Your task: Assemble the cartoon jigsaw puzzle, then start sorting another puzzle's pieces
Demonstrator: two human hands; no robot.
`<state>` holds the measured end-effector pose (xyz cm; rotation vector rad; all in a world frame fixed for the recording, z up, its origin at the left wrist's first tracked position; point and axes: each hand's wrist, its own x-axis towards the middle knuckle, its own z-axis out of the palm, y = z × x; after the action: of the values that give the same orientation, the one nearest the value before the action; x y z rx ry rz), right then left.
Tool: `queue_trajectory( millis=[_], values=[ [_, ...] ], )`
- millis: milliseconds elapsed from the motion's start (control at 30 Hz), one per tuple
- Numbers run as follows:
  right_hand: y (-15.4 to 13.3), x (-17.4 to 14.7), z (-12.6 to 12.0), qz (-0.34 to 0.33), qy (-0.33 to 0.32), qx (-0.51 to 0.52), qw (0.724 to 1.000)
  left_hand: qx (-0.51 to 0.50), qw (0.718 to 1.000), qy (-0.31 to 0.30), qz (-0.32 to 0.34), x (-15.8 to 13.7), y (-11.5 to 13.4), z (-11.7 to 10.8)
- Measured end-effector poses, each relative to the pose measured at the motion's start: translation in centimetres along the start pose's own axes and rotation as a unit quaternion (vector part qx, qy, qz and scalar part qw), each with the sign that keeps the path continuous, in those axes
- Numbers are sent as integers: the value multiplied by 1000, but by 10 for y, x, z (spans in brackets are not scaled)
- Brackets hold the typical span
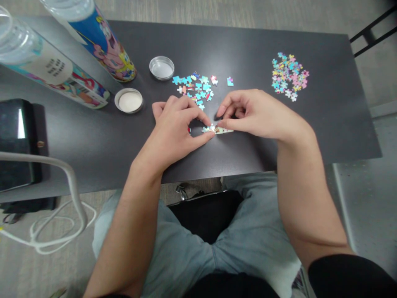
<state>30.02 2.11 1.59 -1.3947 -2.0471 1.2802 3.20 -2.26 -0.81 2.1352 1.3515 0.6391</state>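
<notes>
A short strip of joined jigsaw pieces (223, 130) lies on the dark table near its front edge. My left hand (175, 128) pinches a jigsaw piece (207, 129) at the strip's left end between thumb and forefinger. My right hand (256, 114) rests over the strip, thumb touching its top edge and the other fingers curled; whether it grips a piece is hidden. A red bit of a piece shows beside my left palm. Just beyond my hands lies a loose group of mostly turquoise jigsaw pieces (203, 87), with a single piece (230, 81) apart on its right.
A heap of multicoloured jigsaw pieces (290, 76) lies at the right. Two metal lids (161, 68) (128, 100) sit left of the pieces, beside two printed clear-topped tubes (105, 45) (58, 70). A black device (17, 142) and a white cable (72, 186) are at far left.
</notes>
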Motion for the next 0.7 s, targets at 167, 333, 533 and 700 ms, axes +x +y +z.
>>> queue_trajectory(
  millis=[167, 333, 533, 700],
  values=[
    [5, -3, -12, -7, 0, 3, 1000, -1, 1000, 3, -3, 0, 1, 0],
    [8, -4, -15, -15, -19, -23, 999, -7, 1000, -1, -5, 0, -1, -2],
    [7, -1, -10, -15, -21, -30, 999, -14, 1000, 3, -6, -2, -2, -2],
    [6, 0, -10, 2, -23, -15, 1000, -1, 1000, 0, -5, -2, 0, -3]
  ],
)
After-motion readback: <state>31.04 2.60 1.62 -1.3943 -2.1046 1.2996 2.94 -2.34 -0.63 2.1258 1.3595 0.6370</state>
